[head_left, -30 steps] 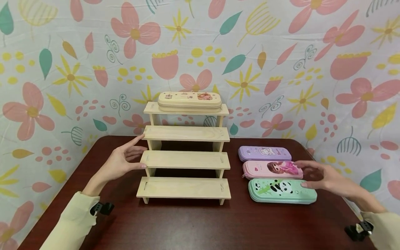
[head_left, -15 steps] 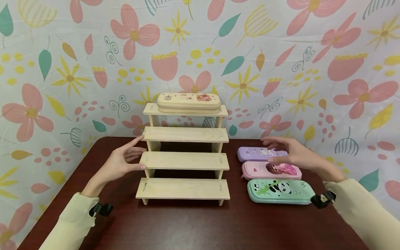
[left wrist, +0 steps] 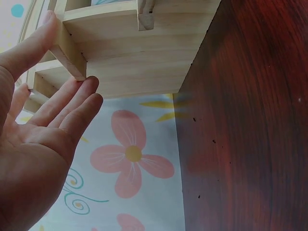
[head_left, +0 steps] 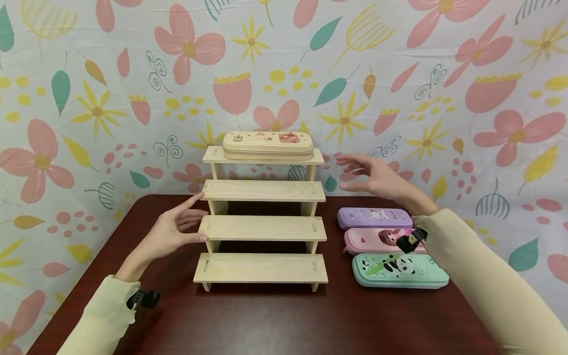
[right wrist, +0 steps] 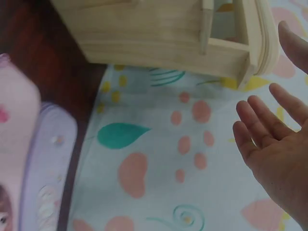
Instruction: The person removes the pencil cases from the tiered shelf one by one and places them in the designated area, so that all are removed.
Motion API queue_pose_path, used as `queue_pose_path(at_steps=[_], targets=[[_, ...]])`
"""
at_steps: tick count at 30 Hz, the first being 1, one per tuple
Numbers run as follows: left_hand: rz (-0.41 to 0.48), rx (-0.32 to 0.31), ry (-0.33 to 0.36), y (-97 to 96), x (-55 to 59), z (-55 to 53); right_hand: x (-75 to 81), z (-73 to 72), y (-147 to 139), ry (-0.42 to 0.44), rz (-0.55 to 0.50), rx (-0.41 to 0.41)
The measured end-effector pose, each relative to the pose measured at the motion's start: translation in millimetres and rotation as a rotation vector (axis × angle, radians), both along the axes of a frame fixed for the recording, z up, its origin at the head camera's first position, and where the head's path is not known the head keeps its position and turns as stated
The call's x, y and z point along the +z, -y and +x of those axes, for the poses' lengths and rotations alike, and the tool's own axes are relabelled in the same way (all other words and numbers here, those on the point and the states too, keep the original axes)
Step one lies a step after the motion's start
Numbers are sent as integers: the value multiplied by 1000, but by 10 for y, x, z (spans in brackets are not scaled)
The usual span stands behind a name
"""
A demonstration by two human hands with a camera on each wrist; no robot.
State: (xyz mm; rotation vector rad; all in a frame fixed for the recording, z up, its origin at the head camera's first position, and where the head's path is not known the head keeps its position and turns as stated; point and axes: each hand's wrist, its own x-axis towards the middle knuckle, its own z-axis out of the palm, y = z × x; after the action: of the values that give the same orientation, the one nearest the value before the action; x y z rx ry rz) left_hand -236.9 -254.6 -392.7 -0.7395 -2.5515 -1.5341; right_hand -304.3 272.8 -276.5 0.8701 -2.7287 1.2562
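A four-step wooden display shelf [head_left: 262, 228] stands on the table, with a cream pencil case [head_left: 268, 145] lying on its top step. My left hand [head_left: 170, 227] touches the shelf's left side. Its index fingertip is at the second step from the top and its thumb at the third, and the left wrist view shows the fingers [left wrist: 72, 103] extended against the wood. To the right of the shelf, my right hand [head_left: 374, 177] is in the air with nothing in it. In the right wrist view its fingers [right wrist: 260, 120] are spread near the shelf's upper end.
Three pencil cases lie in a row on the dark red table [head_left: 284, 320], right of the shelf: purple [head_left: 372, 217] at the back, pink [head_left: 368, 240] in the middle, green with a panda [head_left: 390, 271] in front. A floral cloth [head_left: 284, 64] hangs behind.
My right hand has moved left and up, from over the pink and green cases, past the purple one, to beside the upper shelf. The left hand stays at the shelf's side.
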Motion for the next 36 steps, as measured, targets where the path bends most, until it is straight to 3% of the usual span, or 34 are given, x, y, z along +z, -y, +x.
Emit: queue_pose_path(at_steps=[10, 21, 27, 36], targets=[[6, -9, 3, 11, 7, -12, 252, -285, 444, -6, -61, -4], [0, -9, -7, 12, 7, -8, 290, -603, 723, -45, -48, -19], [9, -10, 2, 17, 0, -5, 308, -731, 811, 37, -28, -33], [17, -14, 1, 19, 6, -5, 335, -811, 920, 145, -76, 23]])
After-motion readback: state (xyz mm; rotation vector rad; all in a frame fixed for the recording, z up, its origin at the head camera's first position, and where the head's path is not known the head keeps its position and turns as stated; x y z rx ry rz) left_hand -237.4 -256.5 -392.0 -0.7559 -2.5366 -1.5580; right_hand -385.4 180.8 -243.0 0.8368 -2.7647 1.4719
